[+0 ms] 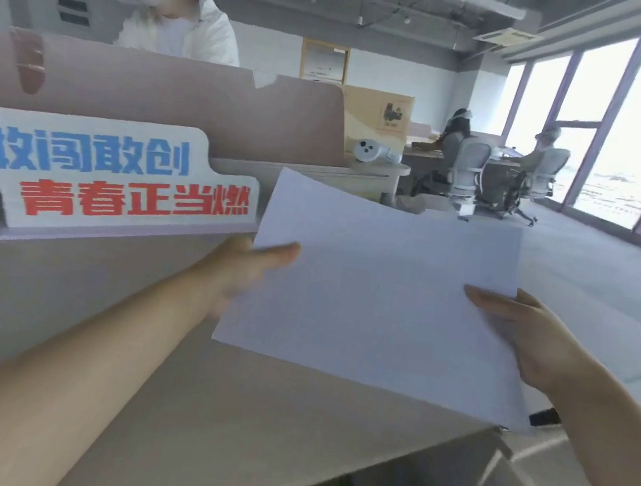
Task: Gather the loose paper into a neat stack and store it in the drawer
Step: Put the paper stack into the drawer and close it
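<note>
A stack of white paper [380,296] is held up above the right end of the beige desk [216,390], tilted toward me. My left hand [253,267] grips its left edge, thumb on top. Along the right edge, my right hand [526,335] holds it with the thumb on the front face. One sheet's top left corner sticks up behind the others. A low cabinet with a drawer [546,484] stands below the desk's right end; I cannot tell whether the drawer is open.
A white sign with blue and red characters [108,177] stands on the desk's far side against a pink partition [167,104]. A person in white sits behind the partition. Two other people sit on office chairs at the back right near the windows.
</note>
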The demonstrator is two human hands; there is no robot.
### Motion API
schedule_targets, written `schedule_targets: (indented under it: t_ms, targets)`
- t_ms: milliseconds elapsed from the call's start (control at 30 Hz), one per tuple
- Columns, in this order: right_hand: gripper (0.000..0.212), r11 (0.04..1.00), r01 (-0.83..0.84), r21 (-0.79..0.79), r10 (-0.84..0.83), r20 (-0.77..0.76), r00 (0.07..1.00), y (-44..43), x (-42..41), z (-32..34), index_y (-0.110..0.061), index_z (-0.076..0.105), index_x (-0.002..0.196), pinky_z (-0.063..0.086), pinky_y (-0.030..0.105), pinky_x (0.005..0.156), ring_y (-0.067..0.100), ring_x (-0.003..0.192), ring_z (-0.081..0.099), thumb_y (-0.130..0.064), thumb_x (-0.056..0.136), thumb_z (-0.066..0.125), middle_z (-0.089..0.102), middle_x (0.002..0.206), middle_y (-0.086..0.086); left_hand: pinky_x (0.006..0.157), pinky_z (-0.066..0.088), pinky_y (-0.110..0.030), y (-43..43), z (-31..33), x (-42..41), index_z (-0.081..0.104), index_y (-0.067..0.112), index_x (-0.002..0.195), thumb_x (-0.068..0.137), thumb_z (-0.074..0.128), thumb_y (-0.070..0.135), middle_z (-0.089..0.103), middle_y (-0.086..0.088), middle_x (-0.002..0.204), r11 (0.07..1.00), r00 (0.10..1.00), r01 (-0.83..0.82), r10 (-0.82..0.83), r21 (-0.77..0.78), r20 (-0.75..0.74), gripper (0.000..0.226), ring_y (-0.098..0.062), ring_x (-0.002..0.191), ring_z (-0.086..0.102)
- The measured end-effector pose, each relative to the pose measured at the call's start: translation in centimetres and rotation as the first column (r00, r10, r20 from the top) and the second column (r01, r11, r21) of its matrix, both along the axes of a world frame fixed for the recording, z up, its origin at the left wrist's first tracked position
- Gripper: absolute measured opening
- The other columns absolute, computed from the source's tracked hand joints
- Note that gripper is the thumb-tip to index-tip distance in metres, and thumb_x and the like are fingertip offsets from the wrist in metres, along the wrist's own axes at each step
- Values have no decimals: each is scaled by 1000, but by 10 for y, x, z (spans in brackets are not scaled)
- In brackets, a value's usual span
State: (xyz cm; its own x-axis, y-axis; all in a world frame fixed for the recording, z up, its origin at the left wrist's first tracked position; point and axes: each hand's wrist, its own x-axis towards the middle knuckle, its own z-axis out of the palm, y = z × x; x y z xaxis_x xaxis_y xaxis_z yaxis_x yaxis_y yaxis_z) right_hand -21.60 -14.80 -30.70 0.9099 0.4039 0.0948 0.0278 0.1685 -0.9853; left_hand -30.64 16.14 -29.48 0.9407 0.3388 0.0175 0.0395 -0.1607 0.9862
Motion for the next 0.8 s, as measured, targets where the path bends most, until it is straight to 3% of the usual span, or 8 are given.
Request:
schedule_targets:
  t_ms: [67,167,267,367,533,633,733,800]
  targets:
    - [21,993,113,-18,-113,-50,992,-50,-7,-15,1,66,104,59,37,57,30,66,73,-6,90,54,76,87,15,87,54,-52,-40,-7,22,69,14,105,58,81,56,73,-10,106,994,992,99,-95,39,-78,65,-33,95,70]
    - [22,963,266,-45,-270,-111,956,-119,-24,-39,3,66,106,59,41,60,33,68,73,-5,89,56,74,92,20,79,57,-38,-105,-23,49,70,8,99,77,75,39,74,-9,97,962,959,259,-246,84,-142,39,-26,82,72]
    - [20,913,403,-71,-409,-169,897,-181,-43,-60,4,67,104,60,38,57,30,64,72,-3,87,57,75,87,18,87,56,-40,-169,-39,75,68,8,106,73,78,44,73,-7,104,913,910,390,-362,116,-204,50,-26,92,70]
    - [16,853,515,-91,-521,-225,823,-234,-60,-76,2,67,98,58,35,51,28,56,71,-2,87,56,75,75,14,67,53,-27,-228,-45,101,68,5,96,80,73,39,72,-5,92,853,866,492,-459,173,-198,38,-22,76,67]
    - [13,707,679,-198,-705,-273,655,-306,-88,-96,0,63,95,57,35,44,24,47,69,4,88,53,74,63,10,76,53,-30,-304,-53,130,69,12,88,91,54,39,72,-2,90,811,925,347,-378,470,-30,31,-22,80,64]
    - [16,589,732,-343,-808,-259,530,-338,-105,-104,3,61,100,58,41,50,24,41,67,5,85,56,72,56,9,96,45,-33,-326,-57,147,63,24,117,89,51,47,63,0,123,623,928,243,-372,744,9,38,-21,112,58]
    - [18,517,722,-460,-854,-211,476,-349,-111,-107,6,62,101,56,37,45,22,37,64,8,83,58,70,51,7,120,11,-46,-338,-59,160,36,29,146,92,38,56,29,-1,157,349,849,436,-464,830,-251,61,-21,145,26]
    - [10,488,708,-510,-864,-163,477,-342,-111,-103,4,62,89,52,29,34,19,32,61,11,84,57,67,44,4,119,-1,-46,-338,-57,164,24,31,151,93,30,59,12,2,163,277,822,494,-456,824,-340,64,-16,150,8]
